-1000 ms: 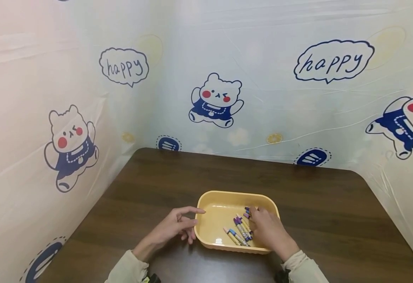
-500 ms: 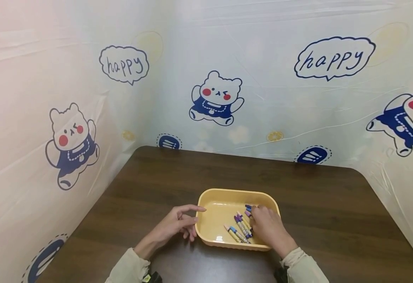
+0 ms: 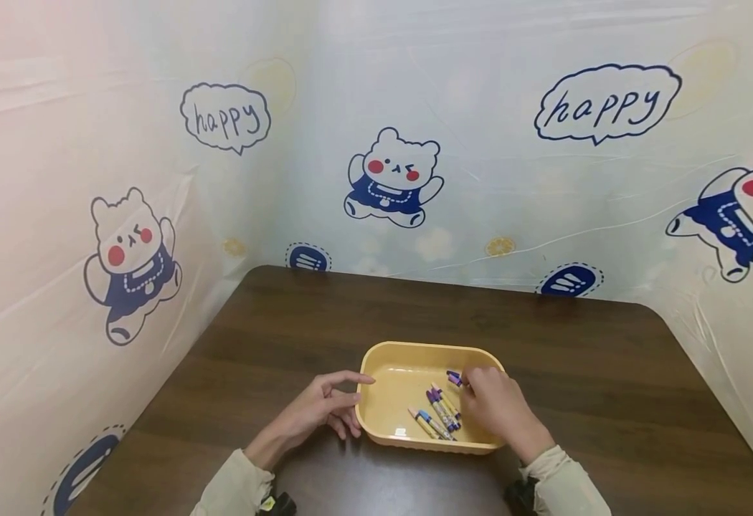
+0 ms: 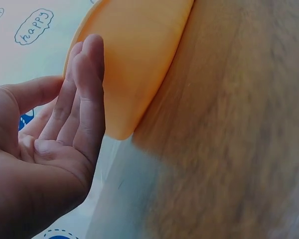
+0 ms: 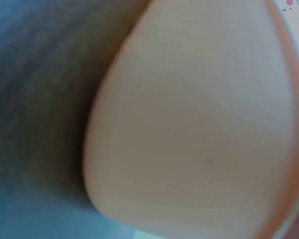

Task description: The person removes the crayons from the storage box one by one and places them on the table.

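Note:
A yellow plastic tray [image 3: 389,401] with raised walls holds several thin crayons [image 3: 441,412] with yellow wrappers and purple, blue and pale pink ends. At its left end my left hand [image 3: 315,408] reaches the rim, index finger lying over the edge and thumb against the outside. The left wrist view shows the loosely extended fingers of that hand beside the tray's outer wall [image 4: 134,64]. My right hand [image 3: 495,401] is inside the right part of the tray, fingers curled down around crayons. A purple crayon end [image 3: 455,380] sticks out past the knuckles; the fingertips are hidden.
The tray stands on a dark brown wooden table [image 3: 286,322]. Behind and to the left hangs a pale curtain [image 3: 480,186] printed with bears and the word happy. In the right wrist view the tray's outer wall [image 5: 189,124] fills most of the picture.
My right hand has shifted slightly right and turned, and the purple crayon end beside it has moved away from me. The left hand stays at the rim.

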Demonstrator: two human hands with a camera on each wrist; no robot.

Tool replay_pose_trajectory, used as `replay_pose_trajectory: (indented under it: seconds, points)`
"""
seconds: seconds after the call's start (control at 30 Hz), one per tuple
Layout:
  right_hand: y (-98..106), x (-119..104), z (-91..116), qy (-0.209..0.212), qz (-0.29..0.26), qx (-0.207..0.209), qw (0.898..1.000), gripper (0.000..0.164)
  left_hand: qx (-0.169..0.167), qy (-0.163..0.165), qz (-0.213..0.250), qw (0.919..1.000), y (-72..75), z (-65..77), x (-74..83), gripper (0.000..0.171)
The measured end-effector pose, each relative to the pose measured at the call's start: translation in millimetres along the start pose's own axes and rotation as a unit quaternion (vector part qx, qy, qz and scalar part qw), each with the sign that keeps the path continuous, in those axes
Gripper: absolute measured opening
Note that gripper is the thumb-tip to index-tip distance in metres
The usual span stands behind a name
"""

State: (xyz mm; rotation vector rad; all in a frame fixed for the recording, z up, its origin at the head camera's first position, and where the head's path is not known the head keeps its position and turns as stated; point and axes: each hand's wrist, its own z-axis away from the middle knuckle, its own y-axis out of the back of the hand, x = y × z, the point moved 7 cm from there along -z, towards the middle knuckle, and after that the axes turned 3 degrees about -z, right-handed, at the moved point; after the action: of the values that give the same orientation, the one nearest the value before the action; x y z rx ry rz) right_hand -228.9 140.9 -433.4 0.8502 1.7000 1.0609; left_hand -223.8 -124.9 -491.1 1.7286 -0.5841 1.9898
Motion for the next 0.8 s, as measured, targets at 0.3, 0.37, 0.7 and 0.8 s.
replay_pose_trajectory:
  seconds: [0.3, 0.37, 0.7, 0.8]
  points:
    - [24.5, 2.6, -2.6, 0.006, -0.012, 0.020, 1.000, 0.008, -0.007, 0.021, 0.009, 0.9997, 2.3, 2.3, 0.1, 0.043]
    - [29.8, 3.8, -2.5, 0.005, -0.018, 0.024, 1.000, 0.007, -0.008, 0.028, 0.010, 0.9995, 2.1, 3.3, -0.1, 0.043]
    - [50.8, 12.4, 8.8, 0.003, -0.035, 0.080, 0.996, 0.008, -0.015, 0.030, 0.006, 0.9994, 2.4, 3.3, -0.5, 0.044]
    - [51.2, 17.2, 14.8, -0.006, -0.050, 0.101, 0.994, 0.010, -0.017, 0.026, 0.004, 0.9995, 1.9, 3.7, 0.5, 0.044]
